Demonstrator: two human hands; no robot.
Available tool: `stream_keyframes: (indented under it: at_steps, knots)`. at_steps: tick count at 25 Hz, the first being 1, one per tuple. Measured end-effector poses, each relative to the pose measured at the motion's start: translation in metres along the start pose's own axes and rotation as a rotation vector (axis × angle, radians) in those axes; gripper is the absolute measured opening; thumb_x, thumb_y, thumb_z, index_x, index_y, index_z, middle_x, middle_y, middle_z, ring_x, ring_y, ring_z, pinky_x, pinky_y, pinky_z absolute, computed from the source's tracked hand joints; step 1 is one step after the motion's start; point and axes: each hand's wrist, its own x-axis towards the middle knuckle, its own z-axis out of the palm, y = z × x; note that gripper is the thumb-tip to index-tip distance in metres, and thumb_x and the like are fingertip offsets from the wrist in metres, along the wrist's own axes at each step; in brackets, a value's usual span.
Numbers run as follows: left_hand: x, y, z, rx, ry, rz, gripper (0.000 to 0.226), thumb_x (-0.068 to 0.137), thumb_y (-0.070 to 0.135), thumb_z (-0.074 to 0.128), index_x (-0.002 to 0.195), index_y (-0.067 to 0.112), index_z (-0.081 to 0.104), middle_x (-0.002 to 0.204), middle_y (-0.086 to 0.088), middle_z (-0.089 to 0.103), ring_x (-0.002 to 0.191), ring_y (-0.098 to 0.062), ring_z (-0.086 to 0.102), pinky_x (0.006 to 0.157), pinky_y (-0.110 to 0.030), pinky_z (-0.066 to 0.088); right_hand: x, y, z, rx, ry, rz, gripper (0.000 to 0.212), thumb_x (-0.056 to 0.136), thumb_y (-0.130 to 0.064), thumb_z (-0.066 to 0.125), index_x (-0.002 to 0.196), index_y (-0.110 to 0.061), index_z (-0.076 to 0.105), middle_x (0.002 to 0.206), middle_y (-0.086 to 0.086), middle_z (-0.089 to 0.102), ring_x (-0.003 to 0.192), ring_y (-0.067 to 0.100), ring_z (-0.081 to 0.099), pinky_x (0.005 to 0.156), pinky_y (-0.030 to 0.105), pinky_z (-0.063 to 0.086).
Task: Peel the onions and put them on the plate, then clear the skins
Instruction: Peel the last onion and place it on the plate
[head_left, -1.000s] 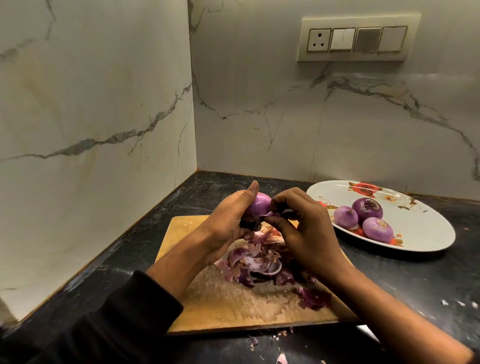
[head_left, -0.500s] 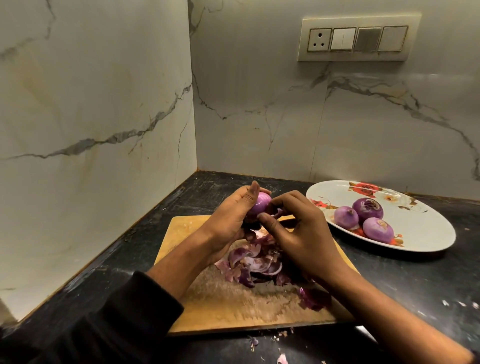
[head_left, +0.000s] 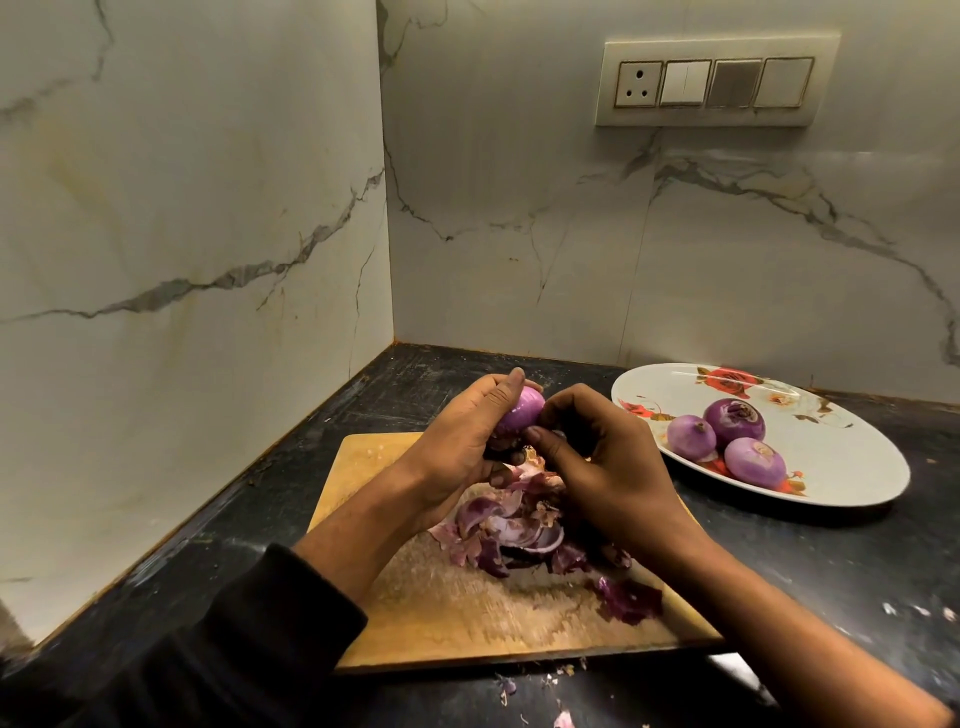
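Observation:
My left hand (head_left: 457, 441) grips a small purple onion (head_left: 519, 413) above the wooden cutting board (head_left: 441, 597). My right hand (head_left: 608, 467) has its thumb and curled fingers against the onion's right side, pinching at its skin. A heap of purple onion skins (head_left: 519, 530) lies on the board under both hands. Three peeled onions (head_left: 735, 421) sit on the white floral plate (head_left: 852, 462) to the right.
Marble walls meet in a corner behind the dark counter (head_left: 831, 561). A switch panel (head_left: 714, 83) hangs on the back wall. Small skin scraps (head_left: 561, 719) lie on the counter in front of the board. The knife is not visible.
My right hand has shifted slightly left and up against the onion. The left hand turned the onion a little; more of its pale purple surface shows.

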Motion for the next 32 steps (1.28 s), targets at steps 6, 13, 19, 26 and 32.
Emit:
stream_keyframes:
  at_steps: [6, 13, 19, 26, 32]
  knots:
    - [-0.0005, 0.0021, 0.0002, -0.035, 0.006, -0.005, 0.059, 0.088, 0.057, 0.054, 0.122, 0.008, 0.058, 0.098, -0.014, 0.059, 0.066, -0.017, 0.056, 0.052, -0.028, 0.041, 0.0016, -0.0019, -0.0021, 0.18, -0.036, 0.046, 0.024, 0.086, -0.006, 0.074, 0.099, -0.021, 0.059, 0.084, -0.015, 0.064, 0.082, 0.014, 0.067, 0.072, 0.036, 0.06]
    - [-0.0004, 0.0046, -0.0016, -0.036, 0.068, -0.025, 0.055, 0.09, 0.058, 0.055, 0.122, 0.014, 0.059, 0.1, -0.013, 0.056, 0.07, -0.017, 0.054, 0.052, -0.024, 0.043, -0.0018, -0.0034, -0.0023, 0.015, -0.045, 0.036, 0.023, 0.09, 0.002, 0.061, 0.097, -0.02, 0.057, 0.083, -0.006, 0.061, 0.077, 0.014, 0.057, 0.068, 0.036, 0.051]
    - [-0.0006, 0.0056, -0.005, -0.074, 0.054, -0.088, 0.048, 0.101, 0.042, 0.038, 0.123, 0.002, 0.056, 0.1, -0.016, 0.053, 0.074, -0.017, 0.05, 0.052, -0.025, 0.041, -0.0051, -0.0035, -0.0033, -0.084, -0.087, -0.04, 0.012, 0.088, -0.016, 0.072, 0.099, -0.021, 0.07, 0.09, -0.012, 0.069, 0.088, 0.003, 0.064, 0.078, 0.012, 0.048]
    - [-0.0052, 0.0079, 0.0, -0.025, -0.005, -0.036, 0.036, 0.102, 0.042, 0.044, 0.129, 0.021, 0.055, 0.107, -0.01, 0.061, 0.067, -0.013, 0.056, 0.053, -0.024, 0.043, -0.0017, -0.0046, -0.0014, -0.053, 0.121, -0.049, 0.043, 0.083, -0.026, 0.079, 0.122, -0.021, 0.062, 0.112, -0.008, 0.067, 0.102, 0.003, 0.065, 0.083, 0.018, 0.054]
    - [-0.0054, 0.0072, 0.0012, -0.074, -0.037, -0.05, 0.029, 0.106, 0.03, 0.038, 0.127, 0.02, 0.057, 0.119, -0.013, 0.057, 0.081, -0.018, 0.06, 0.059, -0.029, 0.053, -0.0018, -0.0046, -0.0047, -0.015, 0.186, -0.032, 0.026, 0.085, -0.021, 0.076, 0.111, -0.019, 0.07, 0.105, -0.005, 0.069, 0.094, 0.004, 0.068, 0.078, 0.026, 0.06]
